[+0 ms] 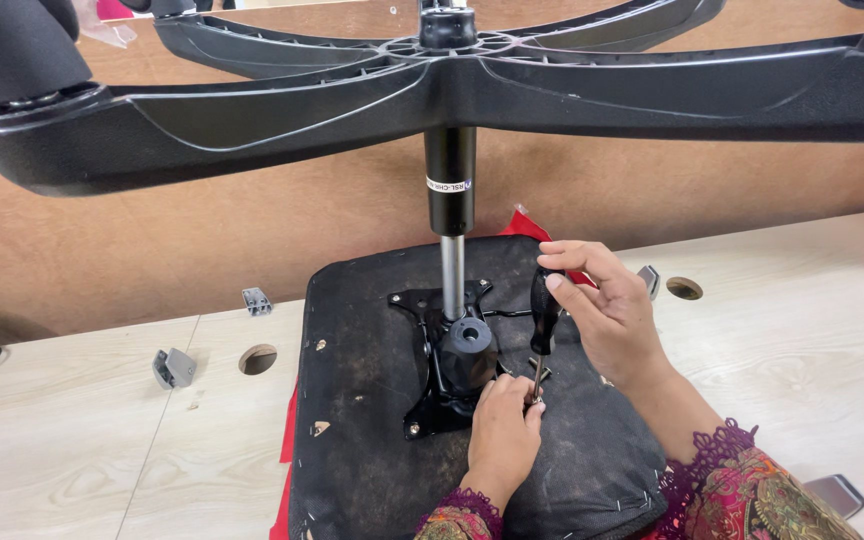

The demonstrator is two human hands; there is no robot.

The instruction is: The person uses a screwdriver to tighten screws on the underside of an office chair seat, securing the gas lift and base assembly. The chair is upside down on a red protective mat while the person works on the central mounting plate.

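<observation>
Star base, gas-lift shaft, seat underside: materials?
Star base: looks like moulded black plastic, semi-gloss, with cast ribs. Gas-lift shaft: bright polished metal, probably steel, below a glossy black sleeve. Seat underside: thin black fabric, matte and scuffed, stapled along the edge.

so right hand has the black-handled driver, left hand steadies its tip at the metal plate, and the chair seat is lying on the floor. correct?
One thing is wrong: the chair seat lies on a light wooden table, not the floor, as the head view shows. The right hand does hold the black-handled driver, and the left hand is at its tip by the metal plate.
</observation>
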